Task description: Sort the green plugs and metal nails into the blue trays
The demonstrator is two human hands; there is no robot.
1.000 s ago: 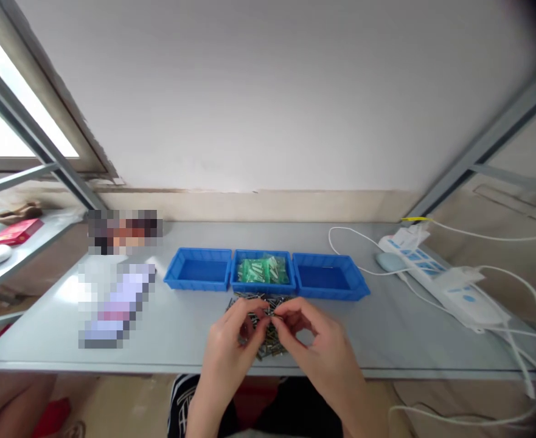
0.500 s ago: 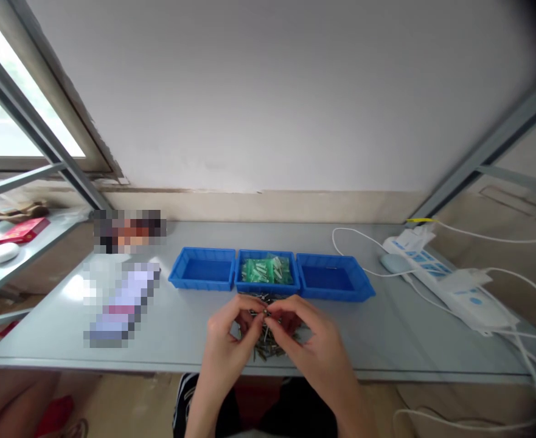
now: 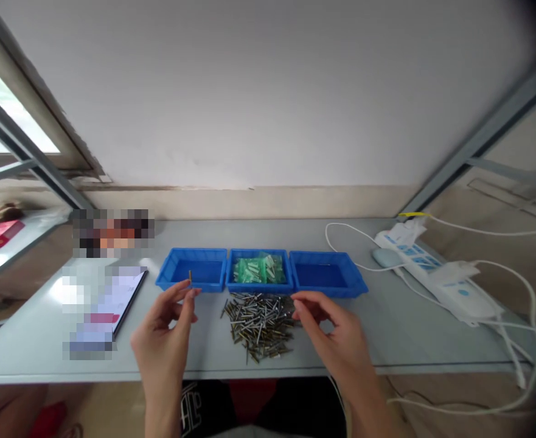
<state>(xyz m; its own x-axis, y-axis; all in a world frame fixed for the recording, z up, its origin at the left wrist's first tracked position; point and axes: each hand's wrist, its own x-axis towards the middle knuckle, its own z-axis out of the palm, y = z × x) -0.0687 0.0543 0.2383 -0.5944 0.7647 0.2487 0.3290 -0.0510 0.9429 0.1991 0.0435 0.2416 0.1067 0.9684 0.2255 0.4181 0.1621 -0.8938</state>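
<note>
My left hand is at the near edge of the left blue tray, its thumb and forefinger closed on a small brass-coloured metal pin that sticks up from the fingertips. On the table between my hands lies a pile of thin metal pins, some silvery and some brass-coloured. My right hand touches or hovers at the right edge of this pile. Its thumb and forefinger are pinched together, and what they hold, if anything, is too small to make out.
The middle blue tray holds green-tinted bags of silvery pieces. A thin piece lies in the right blue tray. A blurred phone lies at left. White power strips with cables lie at right, and a wall stands behind.
My hands have parted from above the pile. The left has moved left to the left tray with a brass-coloured pin; the right has moved right. The pile is uncovered.
</note>
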